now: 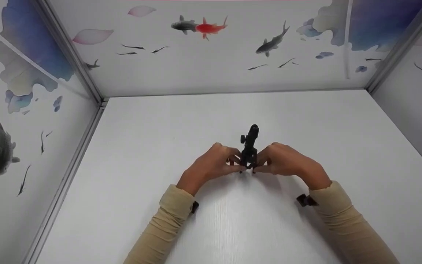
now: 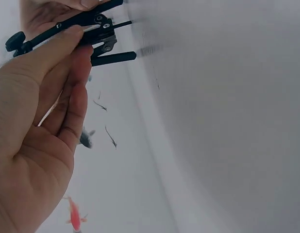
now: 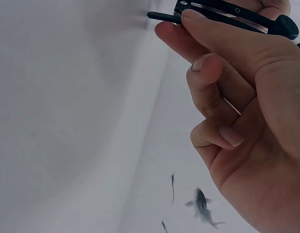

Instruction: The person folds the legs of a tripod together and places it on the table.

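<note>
A small black tripod (image 1: 249, 145) stands upright over the white tabletop between the two hands, with a knob (image 1: 243, 139) on its left side. At its lower left, my left hand (image 1: 218, 159) pinches a leg between thumb and fingers. My right hand (image 1: 284, 159) does the same on the opposite side. The left wrist view shows slim legs (image 2: 116, 58) spread a little apart, joined by hinged braces (image 2: 107, 34). In the right wrist view, thumb and index finger grip a leg (image 3: 164, 17) close to its tip, and the other fingers are bent. The fingers hide part of the legs.
White panels printed with fish and petals (image 1: 211, 73) enclose the tabletop (image 1: 152, 121) at the back and on both sides. Metal framing (image 1: 86, 135) runs along the left edge. Small black devices (image 1: 305, 200) sit at the wrists by the beige cuffs.
</note>
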`<state>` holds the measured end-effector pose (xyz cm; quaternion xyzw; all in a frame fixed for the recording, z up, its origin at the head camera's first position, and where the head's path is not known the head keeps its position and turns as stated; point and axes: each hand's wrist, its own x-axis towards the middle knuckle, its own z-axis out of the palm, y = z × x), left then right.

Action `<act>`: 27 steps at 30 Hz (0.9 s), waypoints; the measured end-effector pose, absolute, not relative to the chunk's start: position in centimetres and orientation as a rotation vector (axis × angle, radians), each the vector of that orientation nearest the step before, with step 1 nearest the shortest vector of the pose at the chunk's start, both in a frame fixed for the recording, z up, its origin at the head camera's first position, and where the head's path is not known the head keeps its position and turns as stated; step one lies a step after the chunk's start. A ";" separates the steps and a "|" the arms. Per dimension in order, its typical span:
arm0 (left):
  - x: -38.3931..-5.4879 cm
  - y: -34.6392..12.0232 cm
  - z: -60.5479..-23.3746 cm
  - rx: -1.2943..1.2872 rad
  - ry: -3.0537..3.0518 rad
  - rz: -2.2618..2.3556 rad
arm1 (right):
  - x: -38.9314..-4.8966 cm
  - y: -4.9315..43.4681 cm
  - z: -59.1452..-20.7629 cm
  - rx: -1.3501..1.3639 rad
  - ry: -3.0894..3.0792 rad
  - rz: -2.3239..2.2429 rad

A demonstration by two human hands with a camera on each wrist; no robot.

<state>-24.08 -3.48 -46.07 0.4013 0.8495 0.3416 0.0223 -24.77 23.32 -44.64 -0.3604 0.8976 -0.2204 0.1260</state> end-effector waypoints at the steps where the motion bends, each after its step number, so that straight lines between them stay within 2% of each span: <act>1: -24.0 -3.4 -46.0 1.234 2.628 1.051 | -24.8 23.3 -44.6 -1.051 2.616 -0.645; 27: -23.7 -3.1 -46.0 1.110 2.543 1.103 | -25.0 23.0 -45.4 -1.196 2.905 -0.534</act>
